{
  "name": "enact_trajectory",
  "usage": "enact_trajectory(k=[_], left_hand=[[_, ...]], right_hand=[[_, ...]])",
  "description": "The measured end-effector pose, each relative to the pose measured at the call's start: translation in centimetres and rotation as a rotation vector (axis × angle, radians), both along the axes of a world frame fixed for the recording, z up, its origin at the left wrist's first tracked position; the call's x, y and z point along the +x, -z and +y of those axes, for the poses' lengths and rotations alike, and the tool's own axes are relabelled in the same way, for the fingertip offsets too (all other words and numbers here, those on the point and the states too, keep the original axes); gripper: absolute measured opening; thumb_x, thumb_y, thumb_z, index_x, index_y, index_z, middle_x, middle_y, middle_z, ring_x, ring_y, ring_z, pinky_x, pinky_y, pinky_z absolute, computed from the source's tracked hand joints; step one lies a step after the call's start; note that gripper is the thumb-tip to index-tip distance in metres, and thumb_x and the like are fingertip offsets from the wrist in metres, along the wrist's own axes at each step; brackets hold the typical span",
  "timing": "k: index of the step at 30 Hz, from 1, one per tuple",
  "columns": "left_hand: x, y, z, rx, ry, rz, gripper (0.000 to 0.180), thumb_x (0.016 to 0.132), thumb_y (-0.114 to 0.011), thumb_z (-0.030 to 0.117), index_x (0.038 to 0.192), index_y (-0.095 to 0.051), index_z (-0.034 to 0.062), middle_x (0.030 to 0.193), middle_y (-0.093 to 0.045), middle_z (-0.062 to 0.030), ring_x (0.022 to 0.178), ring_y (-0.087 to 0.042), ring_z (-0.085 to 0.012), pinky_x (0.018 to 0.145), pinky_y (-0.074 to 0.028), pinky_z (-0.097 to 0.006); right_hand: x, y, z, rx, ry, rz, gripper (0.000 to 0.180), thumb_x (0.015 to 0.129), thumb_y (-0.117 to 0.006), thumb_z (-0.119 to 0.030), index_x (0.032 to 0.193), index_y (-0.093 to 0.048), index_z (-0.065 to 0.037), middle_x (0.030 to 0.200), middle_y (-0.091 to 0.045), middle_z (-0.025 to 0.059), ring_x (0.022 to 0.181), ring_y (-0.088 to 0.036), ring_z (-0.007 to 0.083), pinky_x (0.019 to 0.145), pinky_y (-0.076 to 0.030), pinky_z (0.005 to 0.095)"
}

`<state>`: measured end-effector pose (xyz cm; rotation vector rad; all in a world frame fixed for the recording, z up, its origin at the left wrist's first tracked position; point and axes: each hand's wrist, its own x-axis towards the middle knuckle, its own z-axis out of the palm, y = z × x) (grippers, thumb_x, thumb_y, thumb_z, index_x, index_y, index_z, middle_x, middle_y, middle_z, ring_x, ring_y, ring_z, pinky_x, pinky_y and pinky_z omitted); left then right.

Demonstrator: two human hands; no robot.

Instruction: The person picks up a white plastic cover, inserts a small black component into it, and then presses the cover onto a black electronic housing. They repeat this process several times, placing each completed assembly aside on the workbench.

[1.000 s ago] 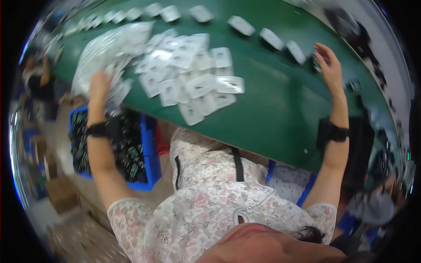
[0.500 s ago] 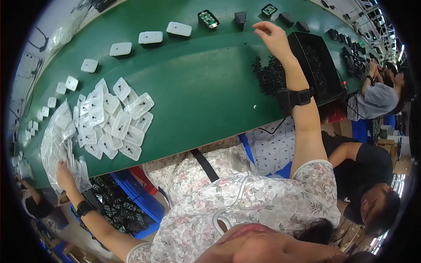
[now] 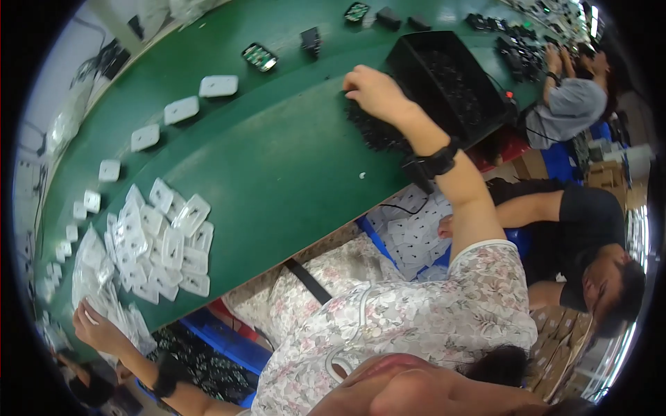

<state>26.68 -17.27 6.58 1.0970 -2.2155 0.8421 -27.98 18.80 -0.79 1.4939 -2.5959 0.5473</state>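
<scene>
Left hand [image 3: 100,331] is at the near end of the clear plastic bag [image 3: 90,260], fingers bent & a bit apart; can't tell if it's pinching film or just resting there. Bag lies near the table's left end, right beside the heap of white plastic covers [image 3: 163,243], prob. so both are w/in that arm's reach. Right hand [image 3: 378,93] is out over the pile of small black parts [image 3: 371,133], fingers curled in, thumb close to index; can't tell if anything's btwn them. Pile sits just beside the black bin [image 3: 414,73], whose walls likely stop loose pcs scattering. White-topped cases [image 3: 218,86] run in a spaced, curved line along the far side of the green table [image 3: 263,173], presumably so none bumps the next. Past the line's right end, an open case [image 3: 259,57] lies w/ its green PCB facing up, prob. to keep the board accessible.
</scene>
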Motion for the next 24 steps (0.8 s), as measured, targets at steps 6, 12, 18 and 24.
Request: enact_trajectory(k=[6,12,18,24], left_hand=[[-12.4,1.5,7.1,0.89,0.343,0.691,0.022,0.094,-0.052,0.011,0.113,-0.054,0.0017,0.092,-0.056,-0.0055,0.066,-0.054,-0.008,0.055,-0.045,-0.022],[-24.6,4.0,14.3,1.547,0.96,0.778,0.034,0.092,-0.045,-0.001,0.126,-0.051,0.0022,0.093,-0.056,-0.0064,0.06,-0.052,-0.0066,0.047,-0.044,-0.019],[-28.1,5.9,15.6,1.591,1.05,0.69,0.027,0.092,-0.045,-0.002,0.113,-0.061,0.0025,0.089,-0.055,-0.0032,0.057,-0.052,-0.0061,0.045,-0.04,-0.017],[-27.8,7.5,16.1,1.571,0.81,0.85,0.021,0.093,-0.049,0.005,0.109,-0.061,-0.0011,0.086,-0.059,-0.0041,0.057,-0.051,-0.0062,0.047,-0.039,-0.018]], right_hand=[[0.9,1.8,-2.3,0.009,0.039,0.232,0.011,0.073,-0.065,-0.01,0.076,-0.055,-0.005,0.081,-0.051,0.0116,0.083,-0.054,0.0308,0.067,-0.047,0.0403],[2.4,-0.6,-3.5,-0.133,0.04,0.341,0.011,0.069,-0.054,-0.005,0.08,-0.051,-0.003,0.079,-0.056,0.0112,0.074,-0.057,0.0289,0.065,-0.047,0.0388],[5.4,-1.2,-6.9,-0.379,-0.018,-0.067,0.01,0.077,-0.062,-0.016,0.079,-0.059,-0.007,0.08,-0.058,0.0119,0.078,-0.059,0.0307,0.071,-0.048,0.0414],[12.3,-2.4,-10.6,-0.522,-0.375,-0.685,0.008,0.077,-0.06,-0.007,0.082,-0.064,-0.002,0.081,-0.061,0.0127,0.077,-0.06,0.0276,0.069,-0.048,0.0352]])
